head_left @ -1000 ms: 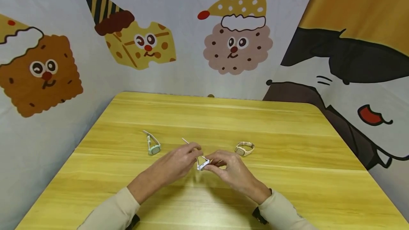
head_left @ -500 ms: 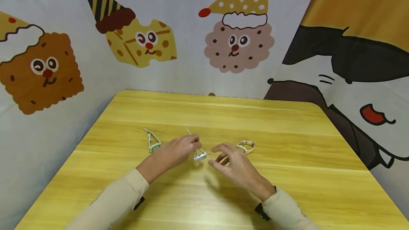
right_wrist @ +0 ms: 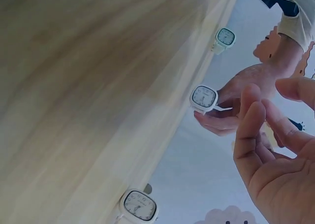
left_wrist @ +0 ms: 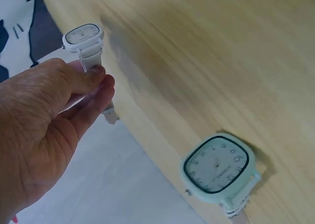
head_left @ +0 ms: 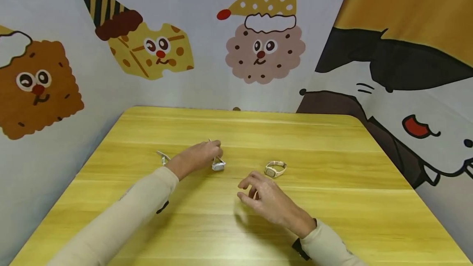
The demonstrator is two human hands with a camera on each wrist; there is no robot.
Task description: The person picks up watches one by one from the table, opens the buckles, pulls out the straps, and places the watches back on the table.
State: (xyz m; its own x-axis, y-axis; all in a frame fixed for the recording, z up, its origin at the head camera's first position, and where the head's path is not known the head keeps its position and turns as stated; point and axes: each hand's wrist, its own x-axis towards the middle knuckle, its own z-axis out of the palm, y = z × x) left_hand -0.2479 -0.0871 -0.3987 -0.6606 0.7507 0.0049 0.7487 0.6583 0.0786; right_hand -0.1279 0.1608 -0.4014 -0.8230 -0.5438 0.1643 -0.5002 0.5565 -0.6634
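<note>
Left fingers (left_wrist: 92,106) pinch white watch (left_wrist: 84,39) by strap (left_wrist: 92,60), dial (left_wrist: 82,33) just beyond them; right fingers (right_wrist: 249,128) relaxed, well apart.

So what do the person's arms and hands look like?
The left sleeve and right sleeve are long and cream. The left hand and right hand wear no gloves. A small black thing pokes out near each sleeve's end.
</note>
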